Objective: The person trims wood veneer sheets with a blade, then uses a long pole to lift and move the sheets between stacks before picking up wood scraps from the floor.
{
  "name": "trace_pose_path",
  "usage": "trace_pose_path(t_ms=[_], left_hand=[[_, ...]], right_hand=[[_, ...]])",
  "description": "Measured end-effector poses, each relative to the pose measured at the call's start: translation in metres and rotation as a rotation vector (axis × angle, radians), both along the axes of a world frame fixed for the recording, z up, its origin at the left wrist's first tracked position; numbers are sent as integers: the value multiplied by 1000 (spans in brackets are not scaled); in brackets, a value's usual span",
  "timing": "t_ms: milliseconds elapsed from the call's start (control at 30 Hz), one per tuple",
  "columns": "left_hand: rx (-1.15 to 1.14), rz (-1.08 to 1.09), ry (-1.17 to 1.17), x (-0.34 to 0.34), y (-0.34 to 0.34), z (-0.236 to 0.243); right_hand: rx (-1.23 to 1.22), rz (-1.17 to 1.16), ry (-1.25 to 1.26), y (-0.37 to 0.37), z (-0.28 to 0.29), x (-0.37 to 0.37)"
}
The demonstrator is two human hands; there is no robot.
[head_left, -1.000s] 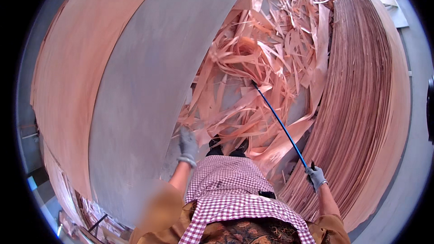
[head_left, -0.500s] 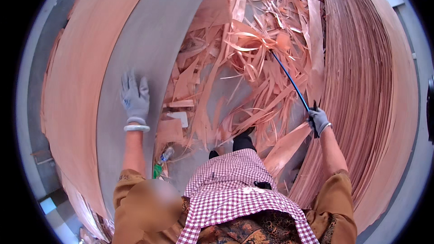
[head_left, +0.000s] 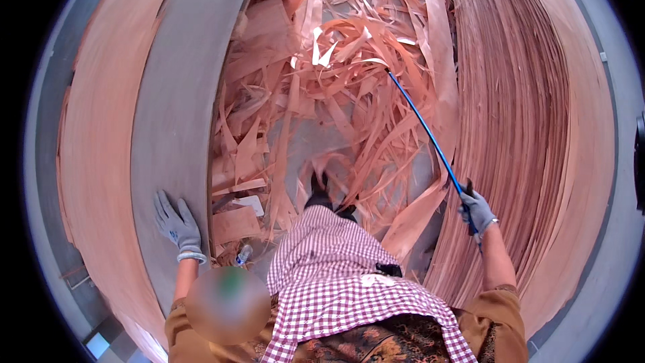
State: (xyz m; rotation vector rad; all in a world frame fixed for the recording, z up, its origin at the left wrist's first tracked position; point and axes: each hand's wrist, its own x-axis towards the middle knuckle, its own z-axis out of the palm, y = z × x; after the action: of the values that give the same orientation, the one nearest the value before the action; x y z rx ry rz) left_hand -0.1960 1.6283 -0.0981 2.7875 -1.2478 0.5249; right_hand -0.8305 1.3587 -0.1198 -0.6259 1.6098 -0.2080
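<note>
My gloved left hand (head_left: pixel 177 228) rests open, fingers spread, on a long grey board (head_left: pixel 176 94) beside a pale pink sheet (head_left: pixel 101 161) of thin wood. In my gloved right hand (head_left: pixel 478 211) is a thin blue pole (head_left: pixel 426 131) with a dark grip; its far tip reaches into a curled heap of pink veneer strips (head_left: pixel 363 47) on the floor.
A tall stack of wavy-edged veneer sheets (head_left: pixel 510 128) runs along my right. Scraps lie over the grey floor (head_left: pixel 302 138) around my feet. A clear plastic bottle (head_left: pixel 244 253) lies by the grey board, near a small white piece (head_left: pixel 250 205) among the scraps.
My left hand came up onto the grey board and has since slid back toward me. The pole's tip moved farther away, and the curled strips with it. My feet have shifted.
</note>
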Motion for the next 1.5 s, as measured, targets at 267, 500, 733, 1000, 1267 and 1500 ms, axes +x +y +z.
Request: trace_pose_path(t_ms=[267, 500, 733, 1000, 1267, 1500], left_hand=[[112, 70, 119, -3, -4, 7], [-220, 113, 272, 17, -169, 10], [-303, -226, 300, 60, -366, 36], [-174, -219, 190, 74, -372, 21], [-180, -187, 223, 78, -372, 20], [-137, -180, 233, 71, -379, 19]], right_hand=[[191, 121, 263, -34, 155, -79], [358, 632, 657, -153, 240, -33], [56, 1722, 962, -253, 140, 97], [-242, 1814, 1104, -394, 119, 186], [-493, 1490, 1381, -512, 162, 260], [-569, 1285, 1181, -530, 116, 221]])
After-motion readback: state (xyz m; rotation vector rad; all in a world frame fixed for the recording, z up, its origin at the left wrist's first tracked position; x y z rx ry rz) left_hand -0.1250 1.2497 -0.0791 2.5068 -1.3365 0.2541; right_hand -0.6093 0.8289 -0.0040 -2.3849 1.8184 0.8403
